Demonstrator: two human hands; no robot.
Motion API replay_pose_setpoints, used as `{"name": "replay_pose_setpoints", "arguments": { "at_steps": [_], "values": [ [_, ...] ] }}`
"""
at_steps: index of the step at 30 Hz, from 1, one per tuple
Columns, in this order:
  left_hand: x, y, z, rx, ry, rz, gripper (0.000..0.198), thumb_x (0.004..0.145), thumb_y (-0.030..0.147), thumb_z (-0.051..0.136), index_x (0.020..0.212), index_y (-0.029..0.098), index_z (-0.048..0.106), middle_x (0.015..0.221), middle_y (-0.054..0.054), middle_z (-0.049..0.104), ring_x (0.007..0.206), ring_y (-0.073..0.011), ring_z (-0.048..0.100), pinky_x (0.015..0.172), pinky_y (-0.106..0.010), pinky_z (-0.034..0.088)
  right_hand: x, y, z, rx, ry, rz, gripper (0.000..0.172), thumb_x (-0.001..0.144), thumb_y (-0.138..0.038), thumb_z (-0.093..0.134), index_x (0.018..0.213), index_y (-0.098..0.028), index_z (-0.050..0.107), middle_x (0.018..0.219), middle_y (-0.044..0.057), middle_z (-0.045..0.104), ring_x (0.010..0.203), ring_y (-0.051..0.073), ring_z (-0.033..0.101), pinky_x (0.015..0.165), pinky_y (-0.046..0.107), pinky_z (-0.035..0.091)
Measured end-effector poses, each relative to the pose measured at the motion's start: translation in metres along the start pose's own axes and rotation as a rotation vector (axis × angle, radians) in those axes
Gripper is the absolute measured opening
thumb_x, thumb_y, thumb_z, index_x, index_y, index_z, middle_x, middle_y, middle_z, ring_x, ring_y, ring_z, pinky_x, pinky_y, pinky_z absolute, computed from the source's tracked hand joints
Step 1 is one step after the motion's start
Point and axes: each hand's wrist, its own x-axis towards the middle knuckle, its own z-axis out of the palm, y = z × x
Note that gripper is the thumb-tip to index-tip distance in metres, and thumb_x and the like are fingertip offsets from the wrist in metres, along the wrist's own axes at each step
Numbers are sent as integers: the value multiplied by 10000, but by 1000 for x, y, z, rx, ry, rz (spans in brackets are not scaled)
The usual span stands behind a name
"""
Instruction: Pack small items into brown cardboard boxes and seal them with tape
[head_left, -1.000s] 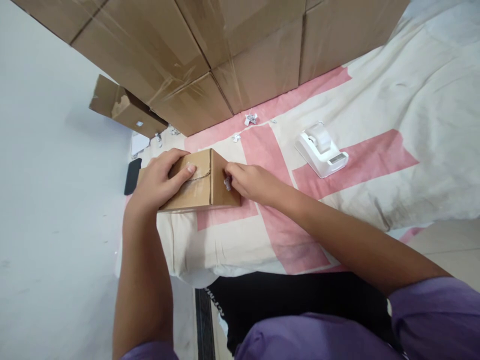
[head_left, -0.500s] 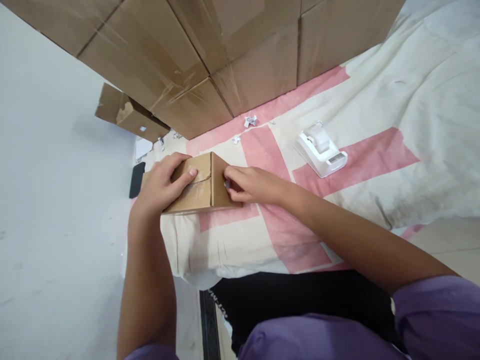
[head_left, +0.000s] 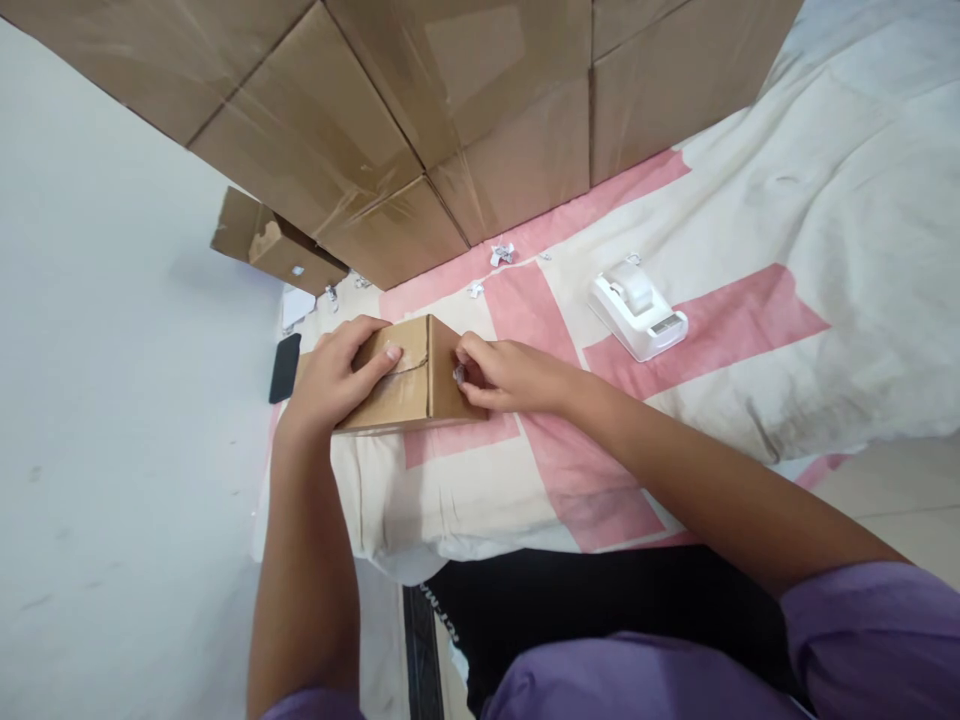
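Observation:
A small brown cardboard box (head_left: pixel 405 395) lies on the bedding, with a ragged seam across its upper face. My left hand (head_left: pixel 341 370) grips it from the left, thumb pressed on that face and fingers over the far edge. At the box's right end, my right hand (head_left: pixel 499 372) pinches a small crumpled, whitish scrap (head_left: pixel 458 374) against the cardboard. Whether the scrap is stuck to the box I cannot tell. To the right of my hands stands a white tape dispenser (head_left: pixel 639 312) holding a roll of clear tape.
Large taped cardboard cartons (head_left: pixel 510 120) are stacked along the back. An opened carton (head_left: pixel 281 245) leans near the wall (head_left: pixel 112 350) on the left. Beside it lie a dark phone-like object (head_left: pixel 285 368) and a white item (head_left: pixel 298 306). Crumpled scraps (head_left: pixel 502 254) dot the pink-and-white bedding (head_left: pixel 540 400).
The view has shifted slightly, so everything sits a little differently in the picture. Both hands keep their places on the small box, the right still pinching at its end.

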Motion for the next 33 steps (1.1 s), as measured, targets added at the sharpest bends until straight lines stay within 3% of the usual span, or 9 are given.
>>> {"name": "replay_pose_setpoints", "arguments": {
  "at_steps": [9, 16, 23, 28, 33],
  "values": [
    [2, -3, 2, -5, -1, -28, 416, 931, 596, 458, 1115, 254, 607, 1109, -47, 673, 998, -262, 604, 876, -378, 446, 8, 2, 11, -81, 87, 148, 115, 904, -222, 426, 1016, -235, 402, 836, 19, 641, 598, 161, 510, 574, 267, 324],
    [2, 0, 0, -7, -7, -13, 433, 932, 582, 457, 1134, 230, 608, 1145, -55, 681, 1034, -267, 606, 910, -378, 436, -1, 2, -2, -12, 12, 1, 223, 901, -314, 536, 1013, -233, 362, 837, 14, 635, 647, 166, 558, 600, 270, 354],
    [2, -1, 0, 1, -19, -25, 450, 926, 614, 447, 1135, 246, 601, 1107, -51, 676, 1019, -270, 605, 909, -390, 439, 8, 4, 5, 31, 9, -12, 184, 874, -262, 511, 987, -242, 367, 858, 5, 629, 632, 150, 530, 593, 259, 356],
    [3, 1, 0, -23, -16, -19, 425, 924, 609, 467, 1098, 248, 610, 1077, -49, 681, 980, -262, 605, 881, -383, 435, 8, 1, 6, 20, 48, 127, 165, 861, -169, 439, 983, -248, 362, 849, 10, 644, 645, 162, 541, 622, 267, 371],
    [4, 0, 0, -22, -21, -8, 440, 932, 609, 459, 1110, 237, 610, 1138, -44, 683, 1013, -256, 607, 891, -365, 431, 0, -1, -2, 76, 39, 11, 208, 869, -245, 521, 974, -248, 342, 787, -20, 596, 616, 152, 526, 596, 265, 351]
  ]
}}
